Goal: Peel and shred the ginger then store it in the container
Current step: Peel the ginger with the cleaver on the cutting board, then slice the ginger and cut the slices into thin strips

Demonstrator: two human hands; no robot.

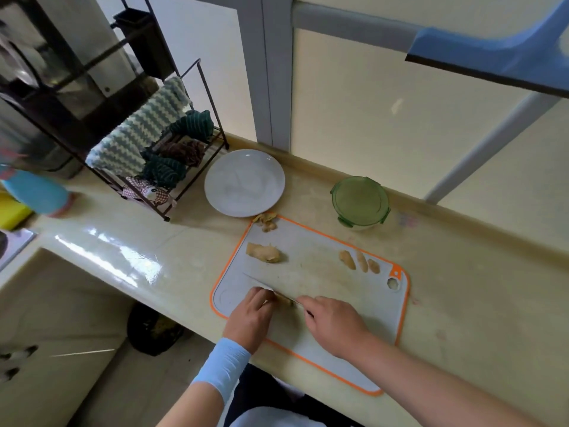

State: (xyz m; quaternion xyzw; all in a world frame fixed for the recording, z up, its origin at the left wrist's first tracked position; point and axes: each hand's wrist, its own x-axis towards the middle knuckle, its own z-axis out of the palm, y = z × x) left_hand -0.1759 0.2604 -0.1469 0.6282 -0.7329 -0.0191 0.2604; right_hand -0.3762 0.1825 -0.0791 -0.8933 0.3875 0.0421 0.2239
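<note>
Slicing step. Pinching a ginger piece (281, 298) with the left hand (251, 315) at 7 o'clock on the cutting board (320, 241), gripping the knife (258, 283) with the right hand (334, 325). Next: thin, careful cuts. Lidded container (360, 201) at 1 o'clock.

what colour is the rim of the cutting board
Orange, around a pale grey cutting board; the head view shows it.

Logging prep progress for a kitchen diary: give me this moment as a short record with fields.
left hand: holds a ginger piece on the cutting board
right hand: grips the knife, blade across that piece
other ginger: a ginger chunk and three small pieces lie apart on the board
peels: at the board's far corner
container: green lid on, behind the board
plate: white, left of the container
</note>
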